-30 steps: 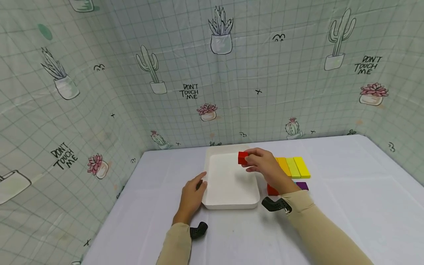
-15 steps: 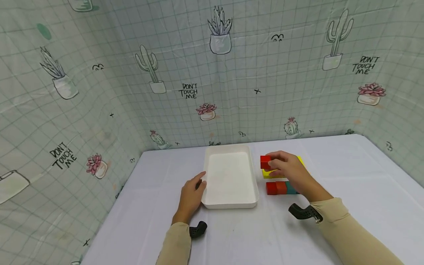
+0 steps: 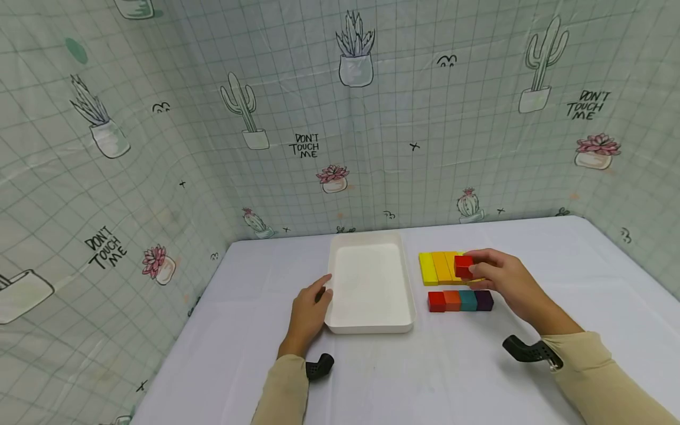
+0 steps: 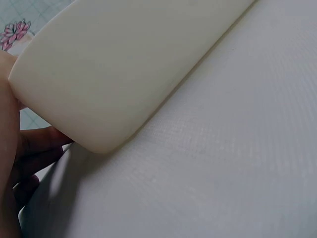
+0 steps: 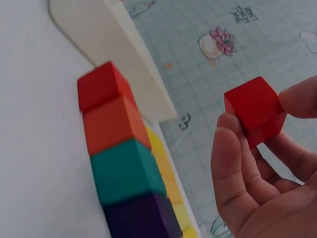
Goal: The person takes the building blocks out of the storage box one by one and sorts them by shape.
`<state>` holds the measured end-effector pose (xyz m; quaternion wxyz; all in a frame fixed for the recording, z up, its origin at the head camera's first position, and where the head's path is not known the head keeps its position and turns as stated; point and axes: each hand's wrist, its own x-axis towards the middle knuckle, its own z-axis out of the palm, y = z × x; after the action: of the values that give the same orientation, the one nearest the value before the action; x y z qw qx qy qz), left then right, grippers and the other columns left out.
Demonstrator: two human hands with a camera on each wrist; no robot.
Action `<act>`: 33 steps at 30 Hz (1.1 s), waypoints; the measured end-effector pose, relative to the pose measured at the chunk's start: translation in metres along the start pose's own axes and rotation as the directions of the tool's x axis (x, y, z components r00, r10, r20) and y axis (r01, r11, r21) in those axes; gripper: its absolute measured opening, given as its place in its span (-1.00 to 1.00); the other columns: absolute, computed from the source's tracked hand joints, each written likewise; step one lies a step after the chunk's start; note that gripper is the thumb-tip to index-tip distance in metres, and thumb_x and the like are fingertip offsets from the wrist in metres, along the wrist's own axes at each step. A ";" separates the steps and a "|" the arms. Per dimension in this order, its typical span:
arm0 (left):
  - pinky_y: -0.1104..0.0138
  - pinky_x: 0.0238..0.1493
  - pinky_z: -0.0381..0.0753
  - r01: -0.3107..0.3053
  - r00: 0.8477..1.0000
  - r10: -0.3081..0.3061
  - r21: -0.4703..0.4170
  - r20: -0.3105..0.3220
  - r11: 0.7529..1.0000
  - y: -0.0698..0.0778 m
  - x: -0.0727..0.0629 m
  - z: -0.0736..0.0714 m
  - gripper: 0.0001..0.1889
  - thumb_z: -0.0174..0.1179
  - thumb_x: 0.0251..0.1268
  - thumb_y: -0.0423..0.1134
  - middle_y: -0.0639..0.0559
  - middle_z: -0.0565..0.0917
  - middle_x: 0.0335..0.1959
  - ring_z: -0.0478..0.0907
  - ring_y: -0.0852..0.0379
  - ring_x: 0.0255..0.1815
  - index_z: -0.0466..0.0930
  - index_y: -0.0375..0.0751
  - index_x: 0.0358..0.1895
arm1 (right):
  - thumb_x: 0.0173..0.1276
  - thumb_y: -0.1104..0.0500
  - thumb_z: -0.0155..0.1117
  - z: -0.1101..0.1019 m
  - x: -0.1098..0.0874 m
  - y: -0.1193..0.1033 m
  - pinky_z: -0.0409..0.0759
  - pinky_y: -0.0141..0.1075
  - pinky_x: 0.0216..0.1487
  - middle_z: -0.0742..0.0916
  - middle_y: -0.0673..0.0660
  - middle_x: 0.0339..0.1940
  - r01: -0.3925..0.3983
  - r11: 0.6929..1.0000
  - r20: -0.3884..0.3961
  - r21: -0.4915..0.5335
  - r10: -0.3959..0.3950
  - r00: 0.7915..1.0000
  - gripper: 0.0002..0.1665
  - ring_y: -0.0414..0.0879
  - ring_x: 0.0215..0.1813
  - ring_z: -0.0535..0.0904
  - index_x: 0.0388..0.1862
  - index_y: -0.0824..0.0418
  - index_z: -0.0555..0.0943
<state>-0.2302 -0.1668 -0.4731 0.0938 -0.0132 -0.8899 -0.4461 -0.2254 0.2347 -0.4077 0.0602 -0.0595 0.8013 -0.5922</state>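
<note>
A red cube (image 3: pixel 463 267) is pinched between the thumb and fingers of my right hand (image 3: pixel 507 282), raised over the right part of the row of yellow blocks (image 3: pixel 441 268). In the right wrist view the held cube (image 5: pixel 255 109) shows clearly at the fingertips. Below that row, a line of touching cubes runs red (image 3: pixel 436 301), orange (image 3: pixel 452 301), teal (image 3: pixel 468 300) and dark purple (image 3: pixel 484 300). My left hand (image 3: pixel 309 310) rests against the left side of a white tray (image 3: pixel 372 329), its fingers at the rim. Part of the yellow row is hidden behind the right hand.
The white tray stands left of the blocks on a white-covered table (image 3: pixel 382 383). A printed cloth (image 3: pixel 414 106) with cactus drawings hangs behind the table and along its left side. The tray's wall (image 4: pixel 99 99) fills much of the left wrist view.
My right hand has carried the red cube rightward, from above the tray to above the yellow blocks, uncovering the line of cubes. The left hand has stayed at the tray.
</note>
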 end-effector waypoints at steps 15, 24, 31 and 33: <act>-0.04 0.19 0.46 -0.010 1.000 0.011 0.033 -0.008 0.999 -0.001 0.004 -0.001 -0.58 0.10 0.49 -0.09 -0.03 0.66 0.02 0.52 -0.03 0.07 0.54 0.12 0.36 | 0.59 0.09 0.05 -0.047 -0.023 0.038 0.67 -0.28 -0.03 0.46 0.25 0.27 -0.055 0.998 -0.013 0.016 0.055 0.998 -0.40 -0.23 -0.01 0.57 0.40 0.48 0.31; -0.07 0.24 0.42 0.011 1.000 -0.011 0.020 0.000 1.000 -0.002 0.002 0.000 -0.58 0.09 0.50 -0.09 -0.06 0.64 0.07 0.51 -0.06 0.13 0.53 0.12 0.37 | 0.57 0.09 0.10 -0.057 -0.028 0.051 0.68 -0.29 -0.07 0.39 0.50 0.35 -0.096 0.990 0.004 -0.106 0.097 0.995 -0.38 -0.07 -0.03 0.61 0.40 0.50 0.33; -0.08 0.26 0.40 0.004 1.000 -0.004 0.040 0.000 0.999 0.000 0.003 0.000 -0.57 0.11 0.49 -0.09 -0.05 0.65 0.09 0.50 -0.06 0.16 0.52 0.13 0.38 | 0.54 0.04 0.12 -0.062 -0.029 0.055 0.55 -0.24 -0.05 0.48 0.48 0.31 -0.142 0.953 0.018 -0.268 0.152 0.988 -0.36 0.03 -0.10 0.68 0.42 0.41 0.36; -0.08 0.27 0.40 0.005 1.000 -0.005 0.044 0.003 0.999 0.000 0.002 0.000 -0.57 0.12 0.48 -0.09 -0.05 0.65 0.09 0.50 -0.06 0.17 0.52 0.14 0.38 | 0.54 0.03 0.12 -0.062 -0.029 0.056 0.54 -0.18 -0.03 0.52 0.46 0.29 -0.147 0.944 0.029 -0.296 0.163 0.986 -0.37 0.03 -0.09 0.68 0.42 0.40 0.38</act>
<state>-0.2323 -0.1669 -0.4732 0.0915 -0.0095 -0.8997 -0.4266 -0.2083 0.3144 -0.4423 0.1184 -0.0201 0.8805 -0.4586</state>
